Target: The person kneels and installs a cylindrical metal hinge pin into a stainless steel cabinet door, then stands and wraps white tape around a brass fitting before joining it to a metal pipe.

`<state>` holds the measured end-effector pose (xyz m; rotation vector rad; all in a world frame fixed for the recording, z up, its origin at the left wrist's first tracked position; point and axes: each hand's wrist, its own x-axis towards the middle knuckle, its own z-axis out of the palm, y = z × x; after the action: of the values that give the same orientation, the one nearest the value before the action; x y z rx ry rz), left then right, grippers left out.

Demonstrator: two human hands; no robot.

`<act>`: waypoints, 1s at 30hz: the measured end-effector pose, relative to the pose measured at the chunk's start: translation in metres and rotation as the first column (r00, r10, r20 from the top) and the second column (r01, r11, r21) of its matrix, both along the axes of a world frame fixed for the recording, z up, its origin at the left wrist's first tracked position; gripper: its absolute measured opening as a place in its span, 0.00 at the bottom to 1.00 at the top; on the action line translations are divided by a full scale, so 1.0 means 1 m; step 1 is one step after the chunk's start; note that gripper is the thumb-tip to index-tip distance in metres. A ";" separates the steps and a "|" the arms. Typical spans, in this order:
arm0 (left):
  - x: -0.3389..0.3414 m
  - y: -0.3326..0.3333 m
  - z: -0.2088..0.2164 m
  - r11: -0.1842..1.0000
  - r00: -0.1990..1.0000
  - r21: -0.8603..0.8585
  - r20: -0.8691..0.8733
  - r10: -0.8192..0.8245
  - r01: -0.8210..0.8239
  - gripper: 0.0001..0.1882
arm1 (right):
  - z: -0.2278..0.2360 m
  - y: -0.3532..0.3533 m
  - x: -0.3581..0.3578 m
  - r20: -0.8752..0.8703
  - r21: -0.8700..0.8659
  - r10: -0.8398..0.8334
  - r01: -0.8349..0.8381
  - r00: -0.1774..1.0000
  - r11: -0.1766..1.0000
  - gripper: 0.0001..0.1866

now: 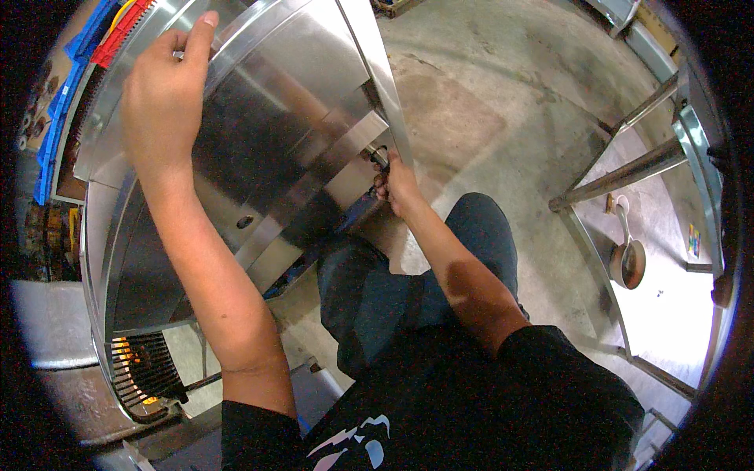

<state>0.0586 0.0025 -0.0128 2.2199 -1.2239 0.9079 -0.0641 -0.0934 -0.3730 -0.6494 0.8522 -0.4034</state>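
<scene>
A stainless steel appliance [259, 118] with a wide front panel fills the upper left. My left hand [165, 110] is raised at its upper edge, with the fingers curled in and one digit pointing up; a small shiny bit shows by the fingers, too small to name. Lower down, a steel bar [330, 161] crosses the panel. At its right end sits a short metal cylinder with a dark knob-like part [380, 158]. My right hand [399, 187] is closed around that dark part, its fingertips partly hidden. A round hole [245, 222] shows in the panel.
My bent knees [479, 235] are close beside the appliance. To the right, a metal-framed table [620, 184] has a pan [629, 267] with a long-handled utensil on its lower shelf. A black grate [141, 365] with an orange glow stands at lower left. Blue and red trays [118, 39] are behind.
</scene>
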 end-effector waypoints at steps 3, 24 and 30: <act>-0.001 0.001 -0.001 0.999 0.999 0.036 0.041 -0.015 0.013 0.30 | -0.002 0.004 -0.003 -0.026 -0.057 -0.018 0.017 0.999 0.998 0.27; -0.018 -0.006 -0.004 0.950 0.962 0.196 0.175 0.211 -0.244 0.33 | -0.004 0.030 -0.050 -0.146 -0.748 -0.417 0.176 0.897 0.639 0.18; -0.006 -0.009 -0.005 0.973 0.988 0.201 0.119 0.094 -0.117 0.30 | -0.011 0.018 -0.069 0.018 -0.675 -0.447 0.340 0.894 0.655 0.20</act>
<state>0.0524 -0.0061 -0.0177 2.4480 -1.3127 0.9938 -0.1331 -0.0754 -0.3836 -1.1753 0.9990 -1.1103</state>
